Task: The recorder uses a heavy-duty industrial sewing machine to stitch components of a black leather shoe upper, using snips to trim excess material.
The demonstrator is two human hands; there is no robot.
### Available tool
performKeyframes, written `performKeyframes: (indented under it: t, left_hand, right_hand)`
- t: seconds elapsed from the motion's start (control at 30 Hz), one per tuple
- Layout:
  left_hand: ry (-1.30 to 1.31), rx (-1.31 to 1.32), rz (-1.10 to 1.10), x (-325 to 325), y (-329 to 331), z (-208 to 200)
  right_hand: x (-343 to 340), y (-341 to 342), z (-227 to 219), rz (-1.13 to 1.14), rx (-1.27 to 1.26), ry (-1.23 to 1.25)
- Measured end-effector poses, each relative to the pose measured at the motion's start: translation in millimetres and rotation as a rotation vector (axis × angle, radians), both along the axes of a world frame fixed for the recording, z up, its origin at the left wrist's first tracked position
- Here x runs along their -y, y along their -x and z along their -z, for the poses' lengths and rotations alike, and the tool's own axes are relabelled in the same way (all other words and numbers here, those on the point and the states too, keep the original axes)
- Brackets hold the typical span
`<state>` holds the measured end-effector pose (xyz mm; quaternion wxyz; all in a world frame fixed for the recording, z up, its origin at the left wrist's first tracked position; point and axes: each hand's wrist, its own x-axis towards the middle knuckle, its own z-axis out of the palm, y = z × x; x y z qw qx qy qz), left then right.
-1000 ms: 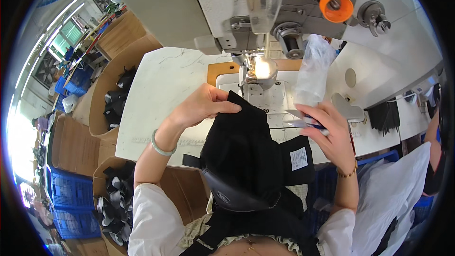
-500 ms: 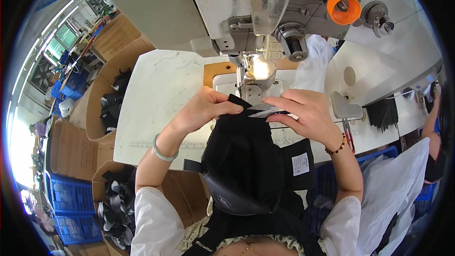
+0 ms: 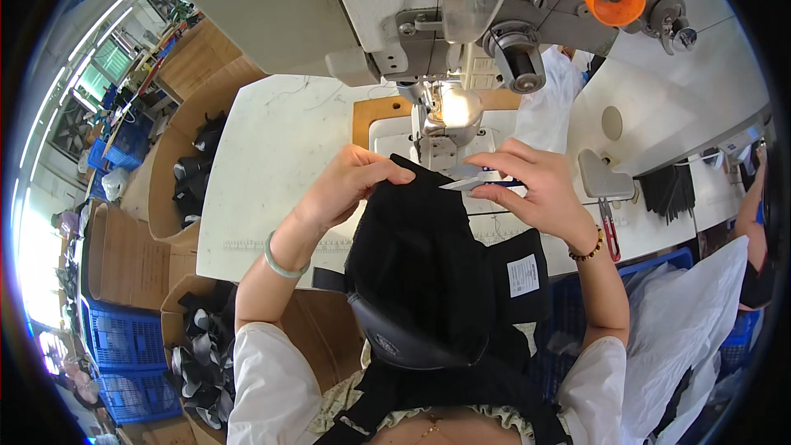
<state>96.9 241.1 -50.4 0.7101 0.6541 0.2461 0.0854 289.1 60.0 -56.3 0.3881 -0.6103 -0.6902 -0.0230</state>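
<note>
A black padded fabric piece [image 3: 416,264] with a smooth curved dark panel [image 3: 412,338] hangs in front of me, below the sewing machine's needle area. My left hand [image 3: 346,185] is closed, pinching its top edge between thumb and fingers. Small thread snips [image 3: 463,185] with bright pointed blades are gripped between the thumb and fingers of my right hand [image 3: 540,185]. Their tips point left, at the upper right edge of the fabric; whether they touch it is hard to tell. A white label [image 3: 523,275] shows on a flap at the right.
The lit sewing machine [image 3: 445,128] stands just beyond my hands on a white table [image 3: 264,173]. Red-handled scissors [image 3: 610,231] lie at the right. Cardboard boxes [image 3: 128,255] and blue crates [image 3: 128,338] fill the left side. A white plastic sheet [image 3: 684,321] hangs at right, near another person's arm [image 3: 751,222].
The snips have shifted slightly right, away from my left fingers, and their blades no longer lie across the fabric's top edge. My left hand keeps its pinch.
</note>
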Motion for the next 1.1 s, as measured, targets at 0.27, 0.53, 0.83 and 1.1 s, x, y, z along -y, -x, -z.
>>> performKeyframes:
  t: [0.27, 0.53, 0.83, 1.1]
  left_hand:
    - [0.121, 0.037, 0.006, 3.8, 0.9, -1.9]
    - [0.150, 0.041, 0.014, -4.4, 1.2, 5.9]
    - [0.144, 0.163, -0.112, -21.7, 45.9, 14.7]
    - [-0.067, 0.438, -1.146, -68.8, 224.9, 63.6]
  right_hand:
    - [-15.0, 6.1, -1.3, -0.069, 0.045, -0.056]
    - [-14.4, 3.6, 4.9, -0.035, -0.077, -0.119]
    - [7.2, -4.2, 20.4, 0.081, -0.298, -0.042]
    - [61.4, -12.5, 86.2, 0.196, -0.507, 0.176]
